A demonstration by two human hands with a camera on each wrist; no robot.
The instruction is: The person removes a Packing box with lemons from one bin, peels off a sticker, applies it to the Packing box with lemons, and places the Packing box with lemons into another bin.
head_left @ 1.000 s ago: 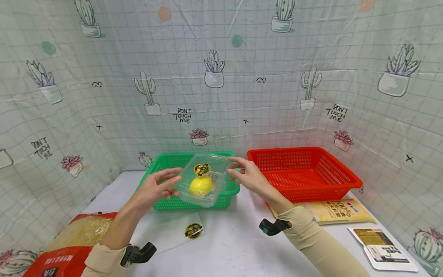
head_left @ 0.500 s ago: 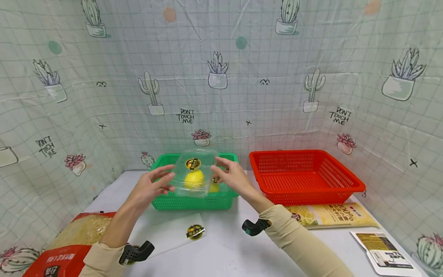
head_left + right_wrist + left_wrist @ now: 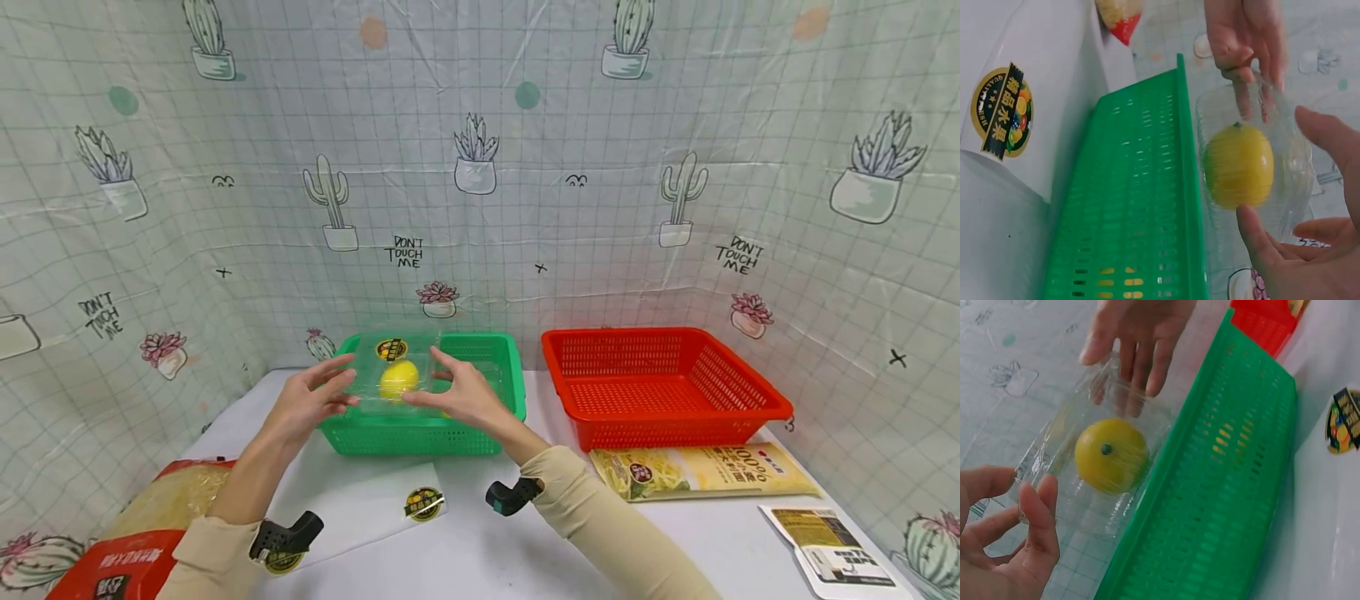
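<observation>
Both hands hold a clear plastic box (image 3: 367,385) by its opposite sides, over the green basket (image 3: 420,439). Inside it lies a yellow fruit, like a lemon (image 3: 399,378), with a dark green stem spot in the left wrist view. A round black and gold sticker (image 3: 392,349) is on the box. At the box's left edge my left hand (image 3: 306,402) pinches with thumb and fingers. My right hand (image 3: 471,395) grips the right side, its thumb and fingers spread around the box (image 3: 1294,181). Something yellow shows through the basket's holes (image 3: 1119,282).
To the right stands a red basket (image 3: 675,431), with a yellow noodle packet (image 3: 708,472) before it. A white pouch (image 3: 828,550) lies at the right edge. A white sheet or bag with a fruit sticker (image 3: 423,503) lies in front; a red and clear bag (image 3: 161,508) is at left.
Both hands have carried the box with the fruit leftward over the green basket, and the box looks less tilted. The right arm has moved left, uncovering more of the noodle packet.
</observation>
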